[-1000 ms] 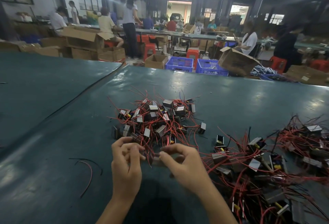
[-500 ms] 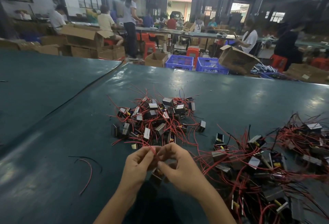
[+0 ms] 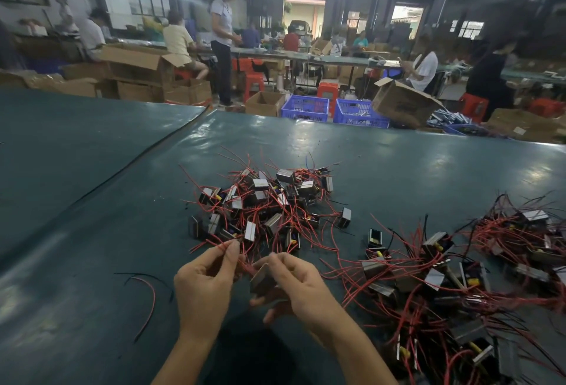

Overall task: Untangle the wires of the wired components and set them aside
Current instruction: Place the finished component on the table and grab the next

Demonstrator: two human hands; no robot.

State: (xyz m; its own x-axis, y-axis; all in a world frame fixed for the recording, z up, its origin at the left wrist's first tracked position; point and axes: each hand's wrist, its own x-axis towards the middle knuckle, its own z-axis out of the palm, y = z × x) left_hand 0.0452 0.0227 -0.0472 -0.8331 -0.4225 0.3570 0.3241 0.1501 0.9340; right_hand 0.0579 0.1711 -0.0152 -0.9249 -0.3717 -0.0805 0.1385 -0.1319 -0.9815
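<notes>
Fingers (image 3: 232,250) of the left hand (image 3: 200,283) pinch red wires (image 3: 244,266), pulled left now — the right hand (image 3: 301,282) grips the block (image 3: 260,279), nearly untangled.

2 hands, left hand (image 3: 202,283) pinching red wires (image 3: 242,265), right hand (image 3: 301,285) gripping component (image 3: 260,279), green table (image 3: 92,231)

Tabletop (image 3: 76,231) left of the left hand (image 3: 202,286) is open, only 2 loose wires (image 3: 147,299) on it. Near pile (image 3: 263,207) starts just beyond both hands and the right-side tangle (image 3: 459,293) runs from just beside the right hand (image 3: 306,286) out to the far right; a held component (image 3: 260,279) and its red wires (image 3: 245,266) fill the gap between the hands. Lane between the 2 heaps is crossed by wire ends and holds 1 stray component (image 3: 375,237); tabletop beyond the near pile is bare.
</notes>
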